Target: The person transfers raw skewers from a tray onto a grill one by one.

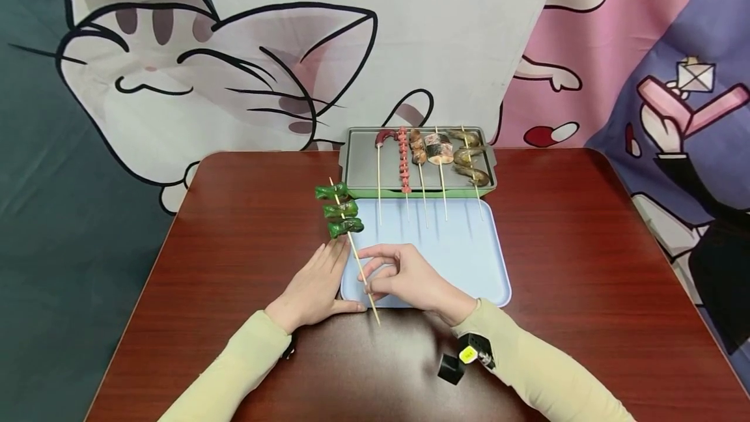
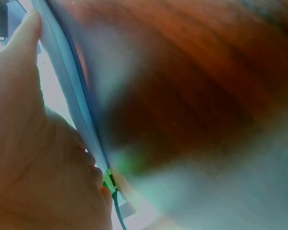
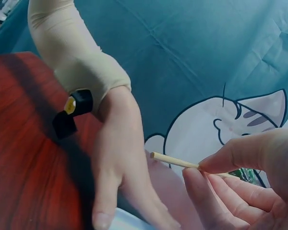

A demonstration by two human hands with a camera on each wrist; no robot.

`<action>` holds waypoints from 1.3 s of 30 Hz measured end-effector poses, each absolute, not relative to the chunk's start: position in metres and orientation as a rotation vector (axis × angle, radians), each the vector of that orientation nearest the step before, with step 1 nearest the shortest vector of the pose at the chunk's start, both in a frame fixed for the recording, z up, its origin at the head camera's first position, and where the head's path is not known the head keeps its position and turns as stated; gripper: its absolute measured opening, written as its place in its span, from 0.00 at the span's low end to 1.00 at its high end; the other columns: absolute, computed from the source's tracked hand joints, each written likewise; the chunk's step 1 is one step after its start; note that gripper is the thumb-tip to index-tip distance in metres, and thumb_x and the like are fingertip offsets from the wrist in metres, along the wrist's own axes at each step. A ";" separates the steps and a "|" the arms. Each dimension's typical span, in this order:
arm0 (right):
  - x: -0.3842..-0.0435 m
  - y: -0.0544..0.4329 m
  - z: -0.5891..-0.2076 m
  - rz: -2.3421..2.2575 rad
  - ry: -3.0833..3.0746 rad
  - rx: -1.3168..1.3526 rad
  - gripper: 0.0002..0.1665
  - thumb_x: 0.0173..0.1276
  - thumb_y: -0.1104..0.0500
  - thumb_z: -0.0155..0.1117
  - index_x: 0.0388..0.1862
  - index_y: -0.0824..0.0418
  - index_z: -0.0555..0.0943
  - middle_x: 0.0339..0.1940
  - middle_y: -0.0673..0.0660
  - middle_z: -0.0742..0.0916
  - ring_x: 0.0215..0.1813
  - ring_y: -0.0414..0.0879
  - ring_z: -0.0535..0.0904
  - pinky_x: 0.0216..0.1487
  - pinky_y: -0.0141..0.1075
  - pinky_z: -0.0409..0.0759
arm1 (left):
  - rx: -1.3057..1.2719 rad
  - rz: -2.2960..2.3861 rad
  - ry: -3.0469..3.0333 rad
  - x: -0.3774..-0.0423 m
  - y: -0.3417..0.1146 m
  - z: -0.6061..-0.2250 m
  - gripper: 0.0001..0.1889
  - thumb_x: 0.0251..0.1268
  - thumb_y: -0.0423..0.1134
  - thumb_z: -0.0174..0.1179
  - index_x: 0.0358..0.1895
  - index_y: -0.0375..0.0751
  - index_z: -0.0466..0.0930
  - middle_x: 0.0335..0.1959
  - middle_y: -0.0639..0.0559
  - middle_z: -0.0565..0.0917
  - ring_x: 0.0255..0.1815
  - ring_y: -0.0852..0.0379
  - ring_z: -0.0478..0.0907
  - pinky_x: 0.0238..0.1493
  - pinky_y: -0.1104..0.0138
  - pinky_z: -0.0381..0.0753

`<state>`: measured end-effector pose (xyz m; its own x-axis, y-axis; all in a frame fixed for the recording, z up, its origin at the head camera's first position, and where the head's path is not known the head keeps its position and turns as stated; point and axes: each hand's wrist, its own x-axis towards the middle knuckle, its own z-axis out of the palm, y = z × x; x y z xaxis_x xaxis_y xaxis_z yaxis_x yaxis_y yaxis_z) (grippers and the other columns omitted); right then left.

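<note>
My right hand (image 1: 413, 277) pinches the bare stick of a green pepper skewer (image 1: 341, 210) between thumb and fingertips, above the left part of a light blue tray (image 1: 451, 253). Three green pieces sit toward the stick's upper end, and its lower end points at me. In the right wrist view the stick's cut end (image 3: 173, 158) juts out past the fingertips. My left hand (image 1: 316, 285) lies with straight fingers along the tray's left edge, its thumb at the near left corner. In the left wrist view that hand (image 2: 43, 153) is beside the blue rim (image 2: 69, 79).
Behind the blue tray stands a grey grill plate (image 1: 360, 161) with a green base. Several skewers lie on it: a curled dark red piece (image 1: 383, 138), pink beads (image 1: 403, 161), brown chunks (image 1: 418, 147), a fish slice (image 1: 439, 148) and shrimp (image 1: 471, 158). Their sticks reach over the tray.
</note>
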<state>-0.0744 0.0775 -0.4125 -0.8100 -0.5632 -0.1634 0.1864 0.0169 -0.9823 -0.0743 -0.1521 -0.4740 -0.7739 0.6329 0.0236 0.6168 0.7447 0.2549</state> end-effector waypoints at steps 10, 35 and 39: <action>-0.089 0.074 -0.398 -1.853 1.820 -0.427 0.32 0.59 0.76 0.59 0.65 0.74 0.76 0.41 0.66 0.86 0.35 0.45 0.87 0.40 0.47 0.88 | 1.014 0.383 2.872 -0.076 -0.152 -0.473 0.62 0.59 0.71 0.65 0.77 0.21 0.50 0.80 0.29 0.49 0.80 0.36 0.48 0.77 0.47 0.51; -0.184 0.064 -0.374 -1.860 2.073 -0.074 0.31 0.67 0.74 0.64 0.70 0.68 0.74 0.46 0.69 0.87 0.44 0.59 0.87 0.43 0.41 0.87 | 0.943 0.378 2.844 -0.074 -0.151 -0.470 0.63 0.59 0.73 0.63 0.79 0.24 0.48 0.81 0.31 0.47 0.81 0.39 0.45 0.78 0.50 0.48; -0.193 0.059 -0.378 -1.845 2.026 -0.004 0.31 0.69 0.74 0.64 0.71 0.69 0.73 0.53 0.74 0.84 0.47 0.61 0.87 0.45 0.42 0.87 | 0.954 0.393 2.850 -0.074 -0.152 -0.473 0.63 0.59 0.74 0.61 0.78 0.23 0.49 0.81 0.31 0.48 0.81 0.39 0.46 0.78 0.50 0.49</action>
<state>-0.1933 0.0592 -0.3781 -0.9205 -0.2650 -0.2872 0.2612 0.1297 -0.9565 -0.0735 -0.1516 -0.4732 -0.7964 0.6043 -0.0230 0.5756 0.7691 0.2777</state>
